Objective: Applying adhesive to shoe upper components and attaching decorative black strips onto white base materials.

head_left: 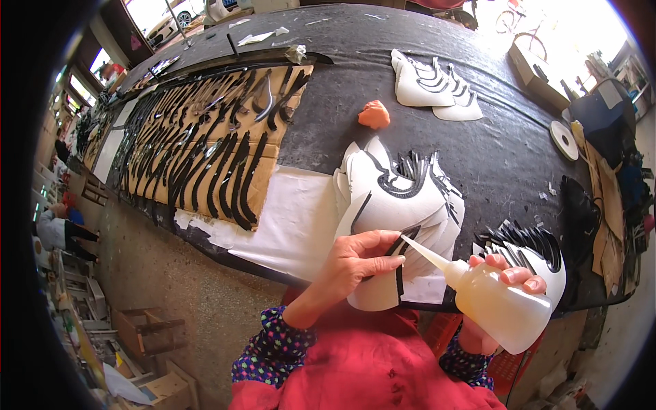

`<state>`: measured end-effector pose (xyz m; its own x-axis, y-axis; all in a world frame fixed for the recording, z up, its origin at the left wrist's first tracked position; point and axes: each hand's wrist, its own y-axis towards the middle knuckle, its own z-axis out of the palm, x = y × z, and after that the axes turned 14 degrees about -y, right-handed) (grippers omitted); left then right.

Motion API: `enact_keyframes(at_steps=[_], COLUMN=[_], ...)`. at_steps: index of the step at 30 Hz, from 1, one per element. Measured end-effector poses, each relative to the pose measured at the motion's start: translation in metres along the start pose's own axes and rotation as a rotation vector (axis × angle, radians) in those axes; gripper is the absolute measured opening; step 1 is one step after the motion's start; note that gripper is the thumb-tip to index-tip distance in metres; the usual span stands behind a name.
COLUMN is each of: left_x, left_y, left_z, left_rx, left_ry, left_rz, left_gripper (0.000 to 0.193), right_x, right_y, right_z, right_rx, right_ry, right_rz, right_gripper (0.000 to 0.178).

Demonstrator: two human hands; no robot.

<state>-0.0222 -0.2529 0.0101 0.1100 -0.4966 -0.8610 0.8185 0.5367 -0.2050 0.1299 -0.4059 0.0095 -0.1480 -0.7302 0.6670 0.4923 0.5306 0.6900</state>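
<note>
My left hand (352, 263) pinches a narrow black strip (410, 236) between thumb and forefinger. Beneath these fingers lies a white curved piece (374, 295) with a black edge, at the table's near side. My right hand (514, 272) is wrapped round a translucent squeeze bottle (502, 307) with yellowish liquid inside. Its long tapered nozzle (427, 253) points left, the tip at the black strip by my left fingertips. Just beyond my hands is a fanned stack of white curved pieces (393, 191), several with black strips along their edges. Whether liquid is leaving the nozzle I cannot tell.
A cardboard sheet (270, 154) with rows of black strips lies at left, beside white paper (301, 198). An orange lump (374, 115) and more white pieces (424, 85) are farther back. Black-edged pieces (557, 277) sit right, near a tape roll (564, 140).
</note>
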Motion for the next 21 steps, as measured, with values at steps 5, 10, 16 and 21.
enact_keyframes(at_steps=[5, 10, 16, 21], left_x=[0.003, 0.003, 0.001, -0.003], left_y=[0.0, 0.0, -0.001, -0.002], left_z=[0.001, 0.0, -0.002, -0.004], left_rx=[-0.017, -0.008, -0.017, -0.001], left_ry=[0.035, -0.016, -0.057, -0.078], left_rz=[0.018, 0.008, -0.024, -0.07], left_gripper=[0.032, 0.032, 0.031, 0.033], right_x=[0.006, 0.006, 0.002, 0.002], right_y=[-0.001, 0.002, -0.001, -0.002], right_z=[0.007, 0.0, 0.001, 0.008], right_rx=[-0.045, -0.091, -0.03, -0.068], right_ry=[0.007, -0.008, 0.006, -0.061], right_rz=[0.069, 0.044, 0.005, 0.023], right_gripper=[0.032, 0.031, 0.043, 0.034])
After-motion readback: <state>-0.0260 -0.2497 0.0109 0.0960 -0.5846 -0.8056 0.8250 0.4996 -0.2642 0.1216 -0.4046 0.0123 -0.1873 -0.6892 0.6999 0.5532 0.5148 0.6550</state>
